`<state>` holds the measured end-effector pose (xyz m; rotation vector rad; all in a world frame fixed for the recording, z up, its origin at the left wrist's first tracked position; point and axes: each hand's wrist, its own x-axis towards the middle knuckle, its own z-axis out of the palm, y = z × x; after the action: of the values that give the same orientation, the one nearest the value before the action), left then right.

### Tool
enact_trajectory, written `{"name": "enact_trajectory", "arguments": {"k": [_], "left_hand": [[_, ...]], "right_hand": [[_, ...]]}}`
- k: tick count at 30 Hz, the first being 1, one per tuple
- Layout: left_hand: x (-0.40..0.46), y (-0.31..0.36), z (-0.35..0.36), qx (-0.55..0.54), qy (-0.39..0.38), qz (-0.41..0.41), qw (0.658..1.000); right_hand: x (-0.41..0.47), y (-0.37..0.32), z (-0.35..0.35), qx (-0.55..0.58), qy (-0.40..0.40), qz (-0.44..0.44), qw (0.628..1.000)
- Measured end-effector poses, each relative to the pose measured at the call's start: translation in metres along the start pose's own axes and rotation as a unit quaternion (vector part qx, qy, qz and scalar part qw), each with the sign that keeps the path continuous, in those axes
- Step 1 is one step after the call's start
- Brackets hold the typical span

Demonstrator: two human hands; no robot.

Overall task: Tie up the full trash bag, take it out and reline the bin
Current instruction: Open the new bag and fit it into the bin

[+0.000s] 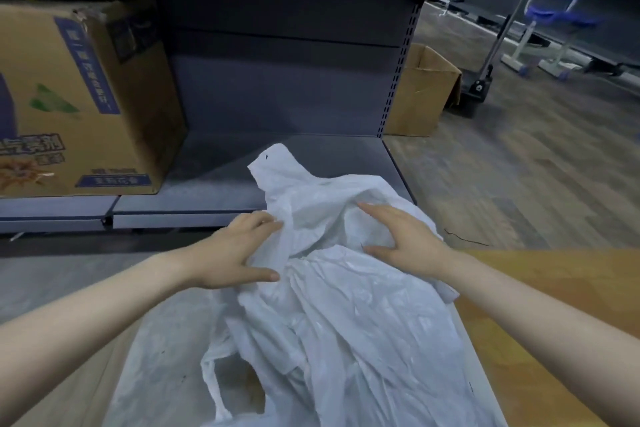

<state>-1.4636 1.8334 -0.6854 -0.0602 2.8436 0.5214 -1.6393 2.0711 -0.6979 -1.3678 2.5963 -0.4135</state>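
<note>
Both hands on the white bag [346,305] by the shelf: left hand [235,253] pinching plastic, right hand [401,239] flat, pressing. I'd gather both handles evenly before knotting.

White plastic trash bag [346,305]: thin, translucent, heavily crumpled, spread loosely at near centre. One handle loop is seen at near left; a pointed flap is raised toward the far side.
</note>
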Motion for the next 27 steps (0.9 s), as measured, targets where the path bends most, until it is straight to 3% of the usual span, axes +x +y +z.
{"name": "enact_trajectory", "arguments": {"k": [5, 10, 13, 16, 18, 21, 24, 27], "left_hand": [[0.03, -0.008, 0.013, -0.044, 0.066, -0.04, 0.996], [0.042, -0.026, 0.019, -0.119, 0.064, -0.106, 0.985], [0.046, -0.032, 0.02, -0.176, 0.013, -0.124, 0.976], [0.043, -0.029, 0.01, -0.225, -0.068, -0.174, 0.956], [0.039, -0.024, 0.003, -0.333, -0.106, -0.182, 0.919], [0.042, -0.011, -0.003, -0.542, -0.036, -0.172, 0.822], [0.056, -0.011, 0.004, -0.513, 0.063, -0.233, 0.824], [0.058, -0.027, 0.009, -0.447, 0.028, -0.32, 0.835]], "right_hand": [[0.02, -0.004, -0.001, 0.178, -0.098, 0.057, 0.977], [0.025, 0.01, -0.007, 0.386, -0.234, 0.208, 0.868], [0.023, 0.024, -0.003, 0.38, -0.321, 0.293, 0.817], [0.021, 0.028, 0.003, 0.389, -0.327, 0.302, 0.806], [0.018, 0.029, 0.005, 0.403, -0.317, 0.31, 0.801], [0.012, 0.027, 0.004, 0.386, -0.274, 0.303, 0.827], [0.012, 0.022, 0.005, 0.331, -0.186, 0.217, 0.899], [0.011, 0.021, 0.01, 0.164, -0.063, 0.102, 0.979]]}}
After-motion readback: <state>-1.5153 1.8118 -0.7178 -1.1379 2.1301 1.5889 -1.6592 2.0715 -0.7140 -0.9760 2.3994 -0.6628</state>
